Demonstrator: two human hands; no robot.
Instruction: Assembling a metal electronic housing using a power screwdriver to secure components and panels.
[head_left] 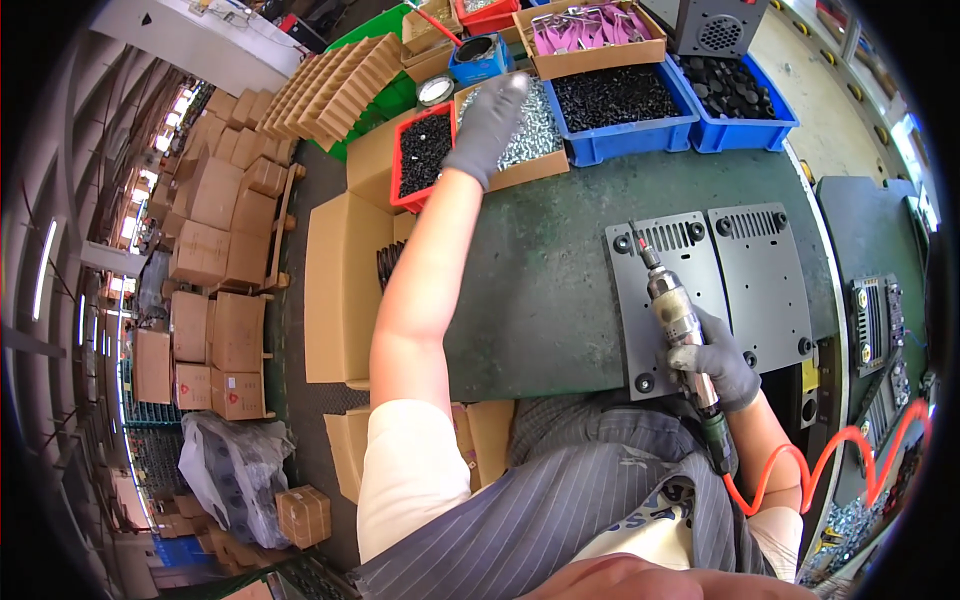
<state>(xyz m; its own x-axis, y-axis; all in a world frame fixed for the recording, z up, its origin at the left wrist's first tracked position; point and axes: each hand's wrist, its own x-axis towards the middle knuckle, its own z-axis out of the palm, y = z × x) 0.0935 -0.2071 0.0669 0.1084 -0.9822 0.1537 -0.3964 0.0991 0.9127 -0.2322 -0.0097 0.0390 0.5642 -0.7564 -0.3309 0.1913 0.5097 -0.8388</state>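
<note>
My left hand (487, 130), in a grey glove, is stretched out over a cardboard box of small silver screws (532, 135). Its fingers look closed together, and what they hold, if anything, is hidden. A pneumatic screwdriver (677, 315) with a red coiled air hose (790, 450) is gripped in my gloved right hand (722, 362). The driver's bit points away from me, over the left one of two grey metal plates (640, 290). Beside it lies the second metal plate (775, 285). Both plates have slots, small holes and round black feet at their corners.
Left of the screws stands a red bin (397, 178) of black parts. Blue bins (610, 147) of black parts line the table's back, behind them a box of purple pieces (590, 30). An open carton (335, 290) stands left; stacked cartons (215, 200) lie beyond.
</note>
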